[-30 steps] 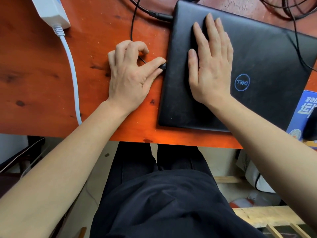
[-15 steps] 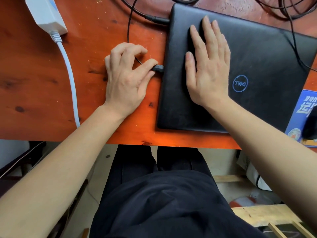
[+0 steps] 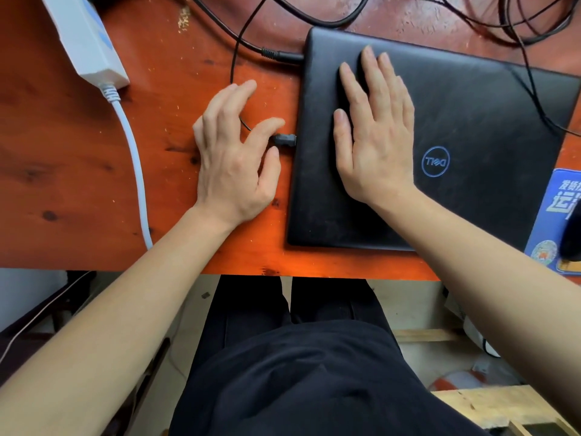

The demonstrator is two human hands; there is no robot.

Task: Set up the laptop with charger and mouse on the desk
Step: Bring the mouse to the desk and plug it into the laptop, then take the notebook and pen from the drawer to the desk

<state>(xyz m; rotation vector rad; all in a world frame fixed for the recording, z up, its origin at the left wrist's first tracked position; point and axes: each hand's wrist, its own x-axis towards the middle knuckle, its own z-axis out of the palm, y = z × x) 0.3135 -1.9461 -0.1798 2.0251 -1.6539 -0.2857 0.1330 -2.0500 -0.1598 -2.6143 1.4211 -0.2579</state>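
Note:
A closed black laptop (image 3: 471, 127) lies on the orange wooden desk (image 3: 78, 184). My right hand (image 3: 374, 133) rests flat on its lid, fingers spread. A black USB plug (image 3: 284, 140) sits in the laptop's left side, its thin cable running back. My left hand (image 3: 235, 158) hovers just left of that plug with fingers apart, thumb and forefinger on either side of it without gripping. The charger plug (image 3: 273, 54) is seated in the laptop's rear left corner. A black mouse (image 3: 572, 237) shows partly at the right edge on a blue mouse pad (image 3: 556, 209).
A white power strip (image 3: 85, 42) with a thick white cord (image 3: 135, 158) lies at the back left. Several black cables (image 3: 518, 23) loop behind the laptop. The desk's front edge runs just below my wrists, with my lap beneath.
My left hand pushed the USB plug against the laptop's side, then let go and opened, drawing slightly left. My right hand stayed flat on the lid.

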